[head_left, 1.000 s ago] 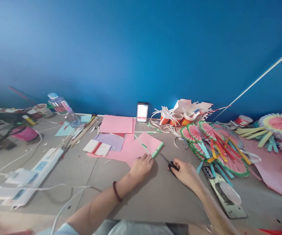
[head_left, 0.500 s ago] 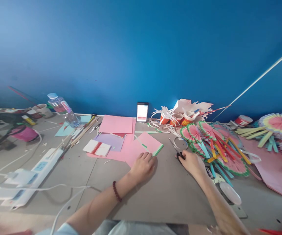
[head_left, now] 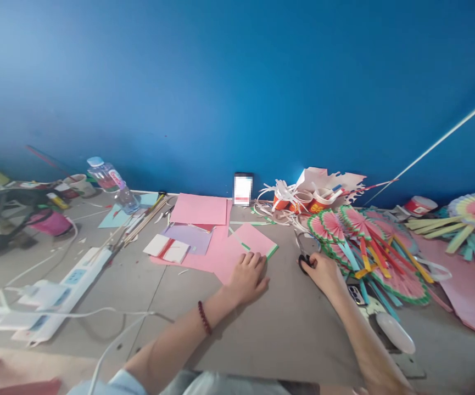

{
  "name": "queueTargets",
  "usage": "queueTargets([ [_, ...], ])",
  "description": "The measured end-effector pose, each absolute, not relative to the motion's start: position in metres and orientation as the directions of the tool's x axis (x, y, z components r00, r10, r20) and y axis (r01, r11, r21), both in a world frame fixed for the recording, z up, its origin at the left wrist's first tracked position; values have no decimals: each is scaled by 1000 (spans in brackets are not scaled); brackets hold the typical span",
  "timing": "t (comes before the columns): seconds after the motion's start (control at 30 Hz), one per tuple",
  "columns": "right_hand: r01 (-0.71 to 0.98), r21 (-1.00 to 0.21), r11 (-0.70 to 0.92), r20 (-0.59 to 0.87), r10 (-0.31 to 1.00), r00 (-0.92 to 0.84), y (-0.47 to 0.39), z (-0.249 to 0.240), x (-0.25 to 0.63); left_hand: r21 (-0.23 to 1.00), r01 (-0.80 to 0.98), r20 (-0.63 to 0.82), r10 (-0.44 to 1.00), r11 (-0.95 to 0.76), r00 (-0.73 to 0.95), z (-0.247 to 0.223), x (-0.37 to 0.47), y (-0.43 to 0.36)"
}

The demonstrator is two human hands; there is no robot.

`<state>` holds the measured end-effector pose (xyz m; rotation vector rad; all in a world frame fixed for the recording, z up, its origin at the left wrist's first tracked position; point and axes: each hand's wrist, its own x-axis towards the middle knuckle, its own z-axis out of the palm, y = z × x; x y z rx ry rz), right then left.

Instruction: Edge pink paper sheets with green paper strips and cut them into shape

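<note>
My left hand [head_left: 246, 278] lies flat with its fingers stretched out, over the near edge of a pink paper sheet [head_left: 257, 236] bordered by a green strip. Farther right, my right hand [head_left: 324, 272] is closed around the black handles of a pair of scissors [head_left: 303, 264]; their blades point away from me. More pink sheets [head_left: 200, 208] and a purple sheet [head_left: 198, 239] are layered beyond my left hand. Beside them is a white card bundle [head_left: 155, 244] wrapped with red string.
Folded paper fans [head_left: 361, 225] with coloured strips crowd the right side, near a white mouse [head_left: 394, 332]. Red paper cups [head_left: 322, 202] stand by the blue wall, near a phone [head_left: 243, 189]. Left are a power strip [head_left: 70, 288], thin sticks [head_left: 146, 218] and a plastic bottle [head_left: 126, 200].
My left hand's fingers have spread a little more on the paper. The scissors have turned slightly in my right hand. The whole view has shifted a little.
</note>
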<state>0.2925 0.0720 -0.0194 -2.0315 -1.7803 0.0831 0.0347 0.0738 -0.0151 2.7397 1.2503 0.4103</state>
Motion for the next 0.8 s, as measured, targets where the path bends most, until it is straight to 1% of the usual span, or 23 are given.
queueTargets([
  [0.17, 919, -391, -56, 237, 958, 159, 70, -19, 291, 190, 721, 225, 744, -667, 629, -15, 33, 73],
  [0.37, 944, -314, -99, 210, 963, 170, 67, -17, 283, 174, 663, 194, 686, -728, 701, -11, 28, 73],
  [0.53, 962, -247, -118, 167, 973, 162, 64, -14, 276, 244, 584, 232, 632, -774, 740, -7, 23, 71],
  [0.67, 958, -241, -158, 143, 970, 196, 61, -12, 272, 319, 548, 247, 626, -773, 740, -3, 17, 72],
  [0.8, 962, -199, -185, 167, 961, 219, 59, -11, 271, 315, 516, 238, 593, -796, 769, -1, 15, 75],
])
